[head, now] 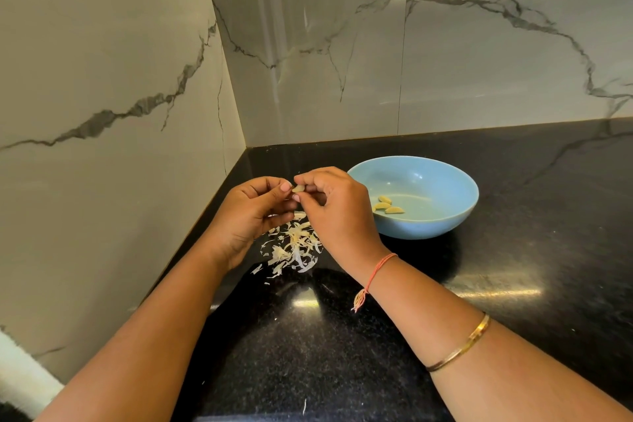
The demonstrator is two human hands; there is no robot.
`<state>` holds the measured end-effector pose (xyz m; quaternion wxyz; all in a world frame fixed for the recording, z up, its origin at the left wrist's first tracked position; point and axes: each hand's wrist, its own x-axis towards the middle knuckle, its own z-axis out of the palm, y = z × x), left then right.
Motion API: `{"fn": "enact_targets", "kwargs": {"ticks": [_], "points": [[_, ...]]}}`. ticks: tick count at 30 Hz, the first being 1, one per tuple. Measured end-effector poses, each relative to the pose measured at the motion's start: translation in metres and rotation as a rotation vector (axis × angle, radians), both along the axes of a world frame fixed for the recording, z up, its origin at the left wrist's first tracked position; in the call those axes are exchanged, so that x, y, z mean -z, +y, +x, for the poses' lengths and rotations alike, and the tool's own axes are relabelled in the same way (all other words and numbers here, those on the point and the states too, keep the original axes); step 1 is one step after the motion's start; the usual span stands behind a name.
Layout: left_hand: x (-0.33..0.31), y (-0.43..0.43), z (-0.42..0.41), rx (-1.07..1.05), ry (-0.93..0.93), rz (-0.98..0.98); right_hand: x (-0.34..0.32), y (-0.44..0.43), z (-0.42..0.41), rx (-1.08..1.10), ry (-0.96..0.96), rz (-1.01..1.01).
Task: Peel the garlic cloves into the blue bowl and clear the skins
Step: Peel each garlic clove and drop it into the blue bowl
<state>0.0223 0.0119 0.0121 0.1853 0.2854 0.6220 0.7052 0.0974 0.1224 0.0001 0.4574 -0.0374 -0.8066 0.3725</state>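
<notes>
From the head view, a garlic clove [298, 188] is pinched between the left hand [251, 212] and right hand [337, 212] above the counter [513, 250]. Three peeled cloves [387, 205] are seen in the blue bowl [442, 226]; the skins [294, 247] are not yet cleared.

Pinched between the fingertips of left hand [251, 212] and right hand [334, 209]: one garlic clove [298, 188], above a loose pile of papery garlic skins [294, 248] on the black countertop [513, 250]. Just right of the hands, blue bowl [428, 229] with three peeled cloves [385, 205] lying inside. On the right wrist a red thread bracelet [378, 271], further up the forearm a gold bangle [460, 344]; behind, veined marble walls [445, 62].
</notes>
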Motion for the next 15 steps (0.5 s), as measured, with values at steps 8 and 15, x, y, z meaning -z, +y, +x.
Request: {"fn": "enact_targets", "kwargs": {"ticks": [8,15], "points": [[0.0052,0.0049,-0.0007,-0.036,0.117,-0.122,-0.0004,-0.0005,0.0017,-0.009,-0.013,0.000],[0.0069,0.0067,-0.0035,-0.130,0.183,-0.208,0.0007,-0.0016,0.0013,-0.057,-0.049,-0.055]]}}
